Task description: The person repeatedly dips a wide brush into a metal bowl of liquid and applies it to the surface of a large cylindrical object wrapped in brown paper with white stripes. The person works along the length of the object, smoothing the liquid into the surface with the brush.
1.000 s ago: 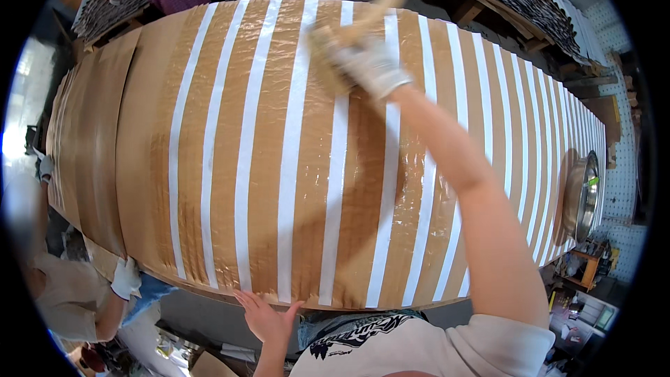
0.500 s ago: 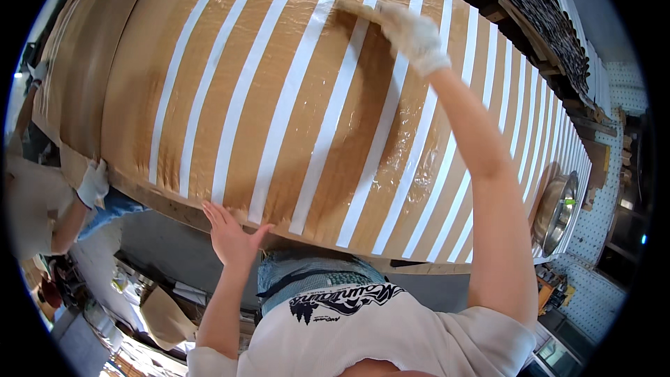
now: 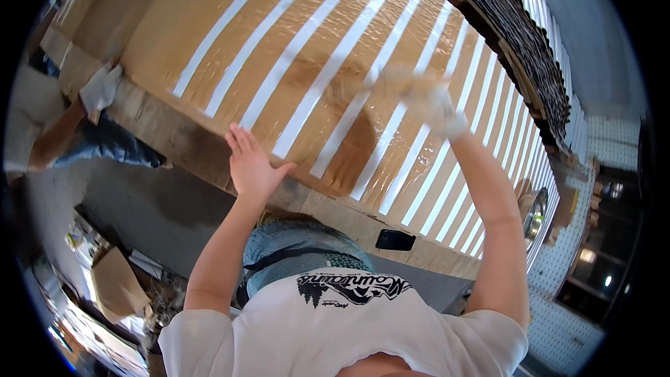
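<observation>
A large brown sheet with white stripes covers the table, its surface glossy and wet-looking. Over its middle, my right hand in a white glove grips a tan, brush-like tool. Both are smeared by motion, so the tool's exact shape is hard to make out, and I cannot tell whether it touches the sheet. My bare left hand lies with fingers spread on the sheet's near edge, holding nothing.
A wooden table edge runs along the near side, with a dark phone on it. A metal bowl stands at the right end. A co-worker's gloved hand is at the left corner. Dark ridged material lines the far side.
My right hand has moved toward me and slightly right with the tool. The view has shifted and turned, bringing the phone into sight. My left hand stays at the sheet's near edge.
</observation>
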`<move>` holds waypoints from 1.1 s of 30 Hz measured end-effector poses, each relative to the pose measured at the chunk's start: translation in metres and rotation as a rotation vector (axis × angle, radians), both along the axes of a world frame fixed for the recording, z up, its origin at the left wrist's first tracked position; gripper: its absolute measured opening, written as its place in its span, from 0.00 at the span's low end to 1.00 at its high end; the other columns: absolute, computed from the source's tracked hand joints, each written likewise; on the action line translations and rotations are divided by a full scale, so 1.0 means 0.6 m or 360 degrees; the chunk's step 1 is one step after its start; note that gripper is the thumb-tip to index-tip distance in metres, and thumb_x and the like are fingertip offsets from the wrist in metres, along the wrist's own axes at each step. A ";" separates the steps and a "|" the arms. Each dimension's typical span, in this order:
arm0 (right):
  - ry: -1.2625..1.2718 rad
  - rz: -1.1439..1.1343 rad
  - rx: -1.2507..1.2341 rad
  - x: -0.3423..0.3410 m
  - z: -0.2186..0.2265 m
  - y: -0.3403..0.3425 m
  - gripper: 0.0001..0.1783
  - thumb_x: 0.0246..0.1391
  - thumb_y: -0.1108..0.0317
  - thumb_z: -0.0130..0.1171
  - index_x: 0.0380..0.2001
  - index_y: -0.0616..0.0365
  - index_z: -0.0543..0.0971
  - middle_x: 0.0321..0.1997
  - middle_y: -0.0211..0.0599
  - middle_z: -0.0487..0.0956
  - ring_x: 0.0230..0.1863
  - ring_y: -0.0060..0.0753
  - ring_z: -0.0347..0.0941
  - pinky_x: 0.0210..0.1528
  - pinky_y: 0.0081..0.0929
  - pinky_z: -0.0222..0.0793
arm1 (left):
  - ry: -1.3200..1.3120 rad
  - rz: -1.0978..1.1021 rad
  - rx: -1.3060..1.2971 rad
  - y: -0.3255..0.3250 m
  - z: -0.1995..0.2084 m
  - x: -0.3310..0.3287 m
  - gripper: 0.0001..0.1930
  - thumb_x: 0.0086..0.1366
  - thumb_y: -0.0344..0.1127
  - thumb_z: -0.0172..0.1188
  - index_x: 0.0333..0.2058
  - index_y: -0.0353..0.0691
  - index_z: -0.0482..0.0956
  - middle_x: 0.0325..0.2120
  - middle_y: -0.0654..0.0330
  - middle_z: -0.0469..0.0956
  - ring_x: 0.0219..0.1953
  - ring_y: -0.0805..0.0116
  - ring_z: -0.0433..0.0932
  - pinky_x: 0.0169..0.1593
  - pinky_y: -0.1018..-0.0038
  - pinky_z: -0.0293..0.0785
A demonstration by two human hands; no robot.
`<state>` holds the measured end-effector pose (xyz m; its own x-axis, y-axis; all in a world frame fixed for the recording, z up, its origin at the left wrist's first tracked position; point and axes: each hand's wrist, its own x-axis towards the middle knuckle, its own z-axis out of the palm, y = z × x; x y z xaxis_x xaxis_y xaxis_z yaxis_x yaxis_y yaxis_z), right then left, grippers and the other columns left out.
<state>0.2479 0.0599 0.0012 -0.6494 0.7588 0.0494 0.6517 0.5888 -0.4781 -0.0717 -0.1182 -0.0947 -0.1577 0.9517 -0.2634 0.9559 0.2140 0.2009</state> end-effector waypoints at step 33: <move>-0.0359 0.0243 0.0116 -0.142 -0.054 -0.210 0.17 0.53 0.72 0.66 0.48 0.53 0.82 0.47 0.36 0.83 0.46 0.35 0.81 0.50 0.24 0.78 | -0.0364 -0.0032 0.0646 -0.010 -0.097 -0.160 0.30 0.65 0.23 0.45 0.67 0.39 0.62 0.70 0.59 0.58 0.71 0.60 0.59 0.68 0.67 0.62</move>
